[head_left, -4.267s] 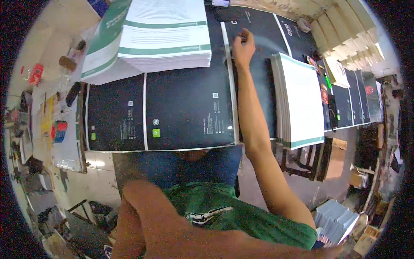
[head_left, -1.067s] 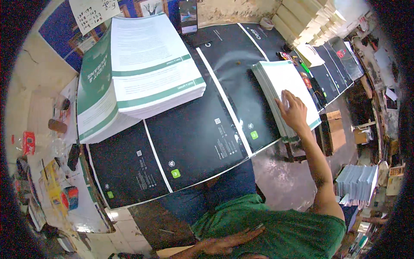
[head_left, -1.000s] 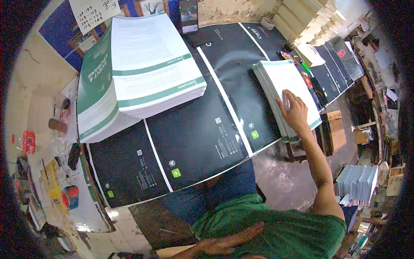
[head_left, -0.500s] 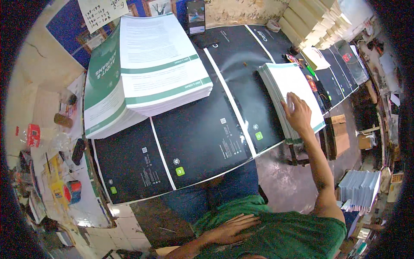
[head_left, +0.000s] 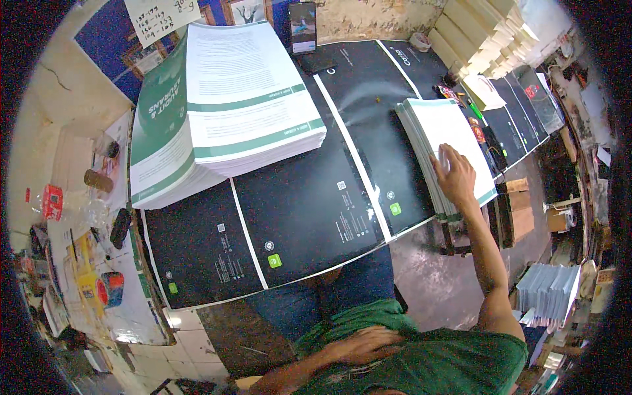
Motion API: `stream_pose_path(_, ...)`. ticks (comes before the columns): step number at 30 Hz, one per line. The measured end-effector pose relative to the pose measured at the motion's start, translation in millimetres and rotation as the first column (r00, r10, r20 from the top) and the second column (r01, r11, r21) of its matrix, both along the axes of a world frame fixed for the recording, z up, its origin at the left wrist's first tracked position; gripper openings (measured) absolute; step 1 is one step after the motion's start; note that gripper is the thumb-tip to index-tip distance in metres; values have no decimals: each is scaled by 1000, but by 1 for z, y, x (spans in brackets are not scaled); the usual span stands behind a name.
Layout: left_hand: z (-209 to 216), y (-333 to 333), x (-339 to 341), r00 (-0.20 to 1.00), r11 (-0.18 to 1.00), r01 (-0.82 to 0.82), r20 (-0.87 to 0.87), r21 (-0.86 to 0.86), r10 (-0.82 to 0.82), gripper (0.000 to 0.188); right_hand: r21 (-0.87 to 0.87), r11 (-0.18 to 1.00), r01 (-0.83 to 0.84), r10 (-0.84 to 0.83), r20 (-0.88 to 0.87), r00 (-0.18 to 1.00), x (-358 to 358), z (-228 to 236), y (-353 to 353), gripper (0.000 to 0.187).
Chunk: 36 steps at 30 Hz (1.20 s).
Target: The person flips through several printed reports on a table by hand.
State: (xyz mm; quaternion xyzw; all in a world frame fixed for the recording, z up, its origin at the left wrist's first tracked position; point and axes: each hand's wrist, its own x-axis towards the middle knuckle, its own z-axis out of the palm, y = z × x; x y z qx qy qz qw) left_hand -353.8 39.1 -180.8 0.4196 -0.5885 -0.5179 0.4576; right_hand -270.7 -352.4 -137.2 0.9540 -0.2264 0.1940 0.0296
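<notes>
My right hand [head_left: 453, 176] lies flat, grip wide, on the white sheet stack [head_left: 444, 135] at right; my left hand [head_left: 365, 343] rests open against my green shirt [head_left: 454, 362].

- Right arm stretched straight out and up from the shoulder, elbow barely bent.
- Right hand [head_left: 453, 176] palm down, fingers spread loosely, pointing away from the body.
- Left forearm folded across the belly.
- Left hand [head_left: 367, 343] lying flat, fingers extended toward the right side.
</notes>
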Motion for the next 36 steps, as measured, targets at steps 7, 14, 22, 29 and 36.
stream_pose_path(7,-8,18,-6,993,993,-117,-3,4,117,45,-46,998,-34,35,32,999,-1,-3,-3,39)
stream_pose_path(14,-25,37,-31,972,970,-231,49,70,228,47,5,1000,12,-12,4,1000,0,-1,-1,41)
stream_pose_path(22,-25,69,-35,950,943,-307,-20,131,312,50,14,999,-30,30,54,998,-2,-3,-2,38)
stream_pose_path(29,-6,98,-25,911,897,-388,-58,213,408,49,46,999,8,-10,41,999,-4,-5,-2,53)
stream_pose_path(36,34,128,-4,855,816,-457,-78,355,513,47,69,997,33,-28,-62,998,-7,-6,-7,84)
